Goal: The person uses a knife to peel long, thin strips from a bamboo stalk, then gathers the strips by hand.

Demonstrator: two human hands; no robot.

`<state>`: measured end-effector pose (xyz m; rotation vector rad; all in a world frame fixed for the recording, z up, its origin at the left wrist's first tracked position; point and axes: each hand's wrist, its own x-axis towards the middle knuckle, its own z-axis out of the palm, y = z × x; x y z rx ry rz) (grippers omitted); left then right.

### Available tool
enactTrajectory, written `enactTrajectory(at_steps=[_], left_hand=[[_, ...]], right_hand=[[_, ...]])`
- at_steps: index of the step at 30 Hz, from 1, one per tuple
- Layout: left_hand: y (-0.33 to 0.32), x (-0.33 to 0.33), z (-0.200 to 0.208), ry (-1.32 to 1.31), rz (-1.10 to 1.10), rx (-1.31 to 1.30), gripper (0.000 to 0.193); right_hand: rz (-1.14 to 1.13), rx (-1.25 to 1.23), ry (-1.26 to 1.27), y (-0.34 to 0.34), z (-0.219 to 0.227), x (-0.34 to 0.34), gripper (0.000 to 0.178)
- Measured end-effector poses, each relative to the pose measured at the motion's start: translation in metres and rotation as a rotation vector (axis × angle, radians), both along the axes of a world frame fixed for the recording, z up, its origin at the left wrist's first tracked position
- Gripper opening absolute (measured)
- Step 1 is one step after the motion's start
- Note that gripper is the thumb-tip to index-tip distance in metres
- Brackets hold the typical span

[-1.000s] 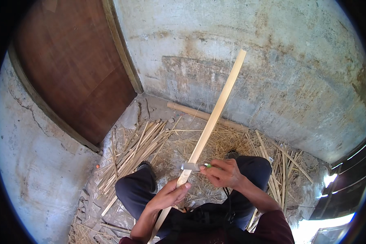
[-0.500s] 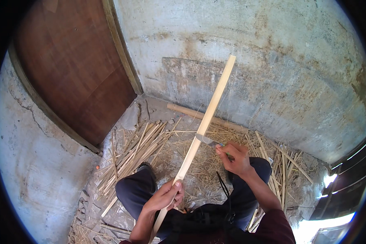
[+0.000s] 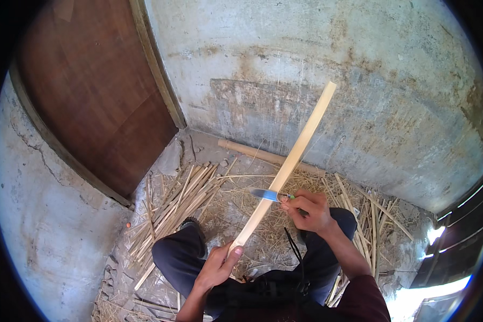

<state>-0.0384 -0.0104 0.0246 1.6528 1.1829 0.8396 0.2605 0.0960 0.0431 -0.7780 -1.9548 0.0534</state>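
Head view: a pale, flat, straight-edged strip, apparently split bamboo (image 3: 287, 169), is held aloft at a slant over the floor (image 3: 206, 140), its upper end free and in line of sight with the wall (image 3: 370, 118). The left hand (image 3: 220, 266) is clamped around its lower part, thumb on the near face; the end beyond is not clearly visible. The right hand (image 3: 310, 210) is closed on the green handle of a knife (image 3: 264, 194), whose smooth, bright metal blade lies crosswise over the strip above the left hand.

Hazards, as judged: a slip of the blade down the strip could cut the left thumb, which lies below it with no guard. A blade angle too steep could gouge the face or split the fibre. With the upper end unsupported, the strip could twist or flex under blade pressure. The black cord (image 3: 293, 244) hanging below the right wrist could snag.

Outward: thin, curled, straw-like shavings (image 3: 228, 220) litter the floor between the dark-trousered knees. Slender, straight sticks (image 3: 172, 206) are heaped toward its left edge; more sticks (image 3: 378, 222) lie toward its right. A round pole (image 3: 268, 155) lies near its far edge, beneath stained, rough plaster.
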Motion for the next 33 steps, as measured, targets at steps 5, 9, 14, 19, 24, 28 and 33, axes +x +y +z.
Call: enactTrajectory(at_steps=[5,9,14,19,24,28,33], left_hand=[[-0.008,-0.001,0.006,0.074,0.008,-0.022,0.042],[-0.009,0.002,0.016,0.094,0.037,-0.001,0.041],[-0.016,-0.006,0.014,0.123,0.073,0.001,0.038],[-0.017,-0.012,0.002,0.130,0.070,-0.046,0.040],[-0.013,-0.022,-0.010,0.145,0.071,-0.066,0.039],[-0.007,-0.023,-0.018,0.162,0.078,-0.065,0.039],[-0.011,-0.027,-0.016,0.151,0.078,-0.050,0.037]], right_hand=[[0.054,-0.002,0.043,0.004,0.004,0.004,0.012],[0.044,-0.020,0.014,0.008,0.002,0.009,0.012],[-0.072,-0.014,0.058,0.029,0.006,0.031,0.009],[-0.204,-0.010,0.252,0.065,0.006,0.061,0.005],[-0.278,-0.192,0.134,0.069,0.016,0.066,0.005],[-0.252,-0.111,0.155,0.069,0.017,0.050,0.005],[-0.255,-0.239,0.149,0.067,0.026,0.053,0.007]])
